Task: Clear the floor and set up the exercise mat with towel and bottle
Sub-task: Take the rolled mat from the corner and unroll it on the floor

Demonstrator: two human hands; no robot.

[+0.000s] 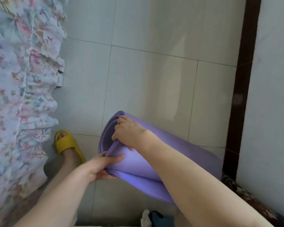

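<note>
Above the tiled floor, both forearms extended; left hand fingers pinch the purple mat free edge, right hand fingers curl over roll's end. No legible writing.

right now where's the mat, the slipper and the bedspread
mat [138,164], head view, on the smooth outer face of the roll
slipper [65,142], head view, on the yellow strap over the foot
bedspread [15,79], head view, on the flowered cloth

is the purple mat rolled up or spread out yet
Still rolled: the purple mat shows coiled layers at its end, with the left hand and right hand gripping its loose edge.
</note>
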